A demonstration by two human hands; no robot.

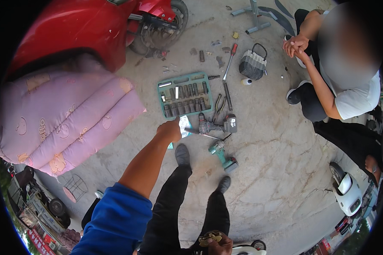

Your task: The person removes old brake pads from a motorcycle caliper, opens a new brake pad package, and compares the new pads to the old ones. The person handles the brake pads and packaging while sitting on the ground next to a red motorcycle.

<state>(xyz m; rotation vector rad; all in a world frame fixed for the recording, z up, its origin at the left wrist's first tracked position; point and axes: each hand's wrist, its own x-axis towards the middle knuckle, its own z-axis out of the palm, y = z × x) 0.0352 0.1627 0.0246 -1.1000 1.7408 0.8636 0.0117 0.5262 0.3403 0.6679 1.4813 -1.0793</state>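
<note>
My left hand (169, 130) reaches forward, its fingers curled, one seemingly pointing toward the near edge of a green socket case (161, 88). Its palm is hidden, so anything held there does not show. Close beside it lie a printed paper packet (185, 126) and a thin metal rod (210, 136); whether the rod touches the hand is unclear. Down at the lower edge, my right hand (222, 246) is closed on brass-coloured flat metal pieces (211, 238). Dark and silver sockets (186, 91) sit in rows in the case.
A dark cordless drill (210, 125), a green cordless driver (220, 154), pliers (219, 104), a ratchet handle (230, 61) and a bag (253, 63) lie around the case. A red vehicle (85, 32) with a pink quilt (68, 114) stands left. One person (340, 80) squats at right.
</note>
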